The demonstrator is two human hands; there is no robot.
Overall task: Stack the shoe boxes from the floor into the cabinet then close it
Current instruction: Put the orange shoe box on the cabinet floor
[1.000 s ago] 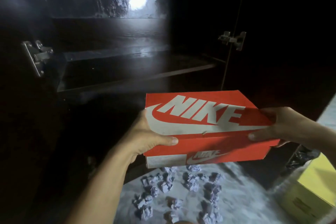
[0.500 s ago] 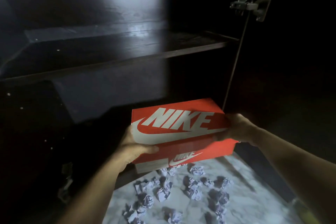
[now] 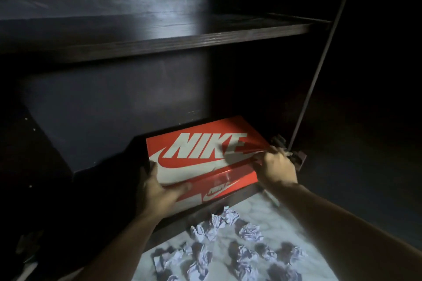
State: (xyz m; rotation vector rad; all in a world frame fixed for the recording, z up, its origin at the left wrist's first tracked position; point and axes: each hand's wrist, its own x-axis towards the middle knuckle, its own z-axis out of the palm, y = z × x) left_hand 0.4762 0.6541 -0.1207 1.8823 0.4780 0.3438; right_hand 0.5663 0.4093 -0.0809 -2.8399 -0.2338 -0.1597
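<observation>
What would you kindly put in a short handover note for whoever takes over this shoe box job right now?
Left hand: grips the near left corner of the red cardboard shoe box with white lettering.
Right hand: grips the box's right end.
Box: at the front of the bottom compartment of the dark wooden cabinet, under its shelf; whether it rests fully on the cabinet floor I cannot tell.
Done: this box brought to the cabinet.
Left: push it in, let go, close the cabinet. No other shoe boxes are in view.
Note: crumpled white paper balls lie on the pale marbled floor in front.
</observation>
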